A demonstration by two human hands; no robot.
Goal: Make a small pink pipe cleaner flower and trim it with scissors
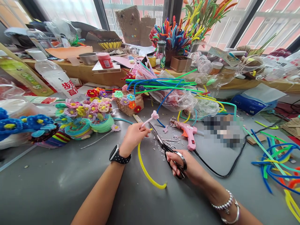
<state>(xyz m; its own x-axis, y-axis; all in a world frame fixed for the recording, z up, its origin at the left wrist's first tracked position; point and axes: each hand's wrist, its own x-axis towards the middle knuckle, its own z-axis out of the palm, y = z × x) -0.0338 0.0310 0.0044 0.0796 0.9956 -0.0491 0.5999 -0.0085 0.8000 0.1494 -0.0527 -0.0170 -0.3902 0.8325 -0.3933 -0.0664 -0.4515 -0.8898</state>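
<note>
My left hand (pixel 133 137), with a black watch on the wrist, is closed in a pinch on a pink pipe-cleaner piece (pixel 151 118) that sticks up to the right. A yellow pipe cleaner (pixel 146 170) curves down from the same hand onto the grey table (pixel 58 184). My right hand (pixel 185 165), wearing silver bracelets, has its fingers through the handles of black scissors (pixel 164 147). The blades point up-left, with the tips right beside the pink piece. Small pink trimmings lie scattered under the blades.
A pink glue gun (pixel 187 132) with a black cord lies just right of the scissors. Pipe-cleaner flowers in yarn pots (pixel 93 115) stand at the left, a wicker basket (pixel 130 104) behind. Loose green and blue pipe cleaners (pixel 274 159) sprawl at the right. A cluttered shelf runs along the back.
</note>
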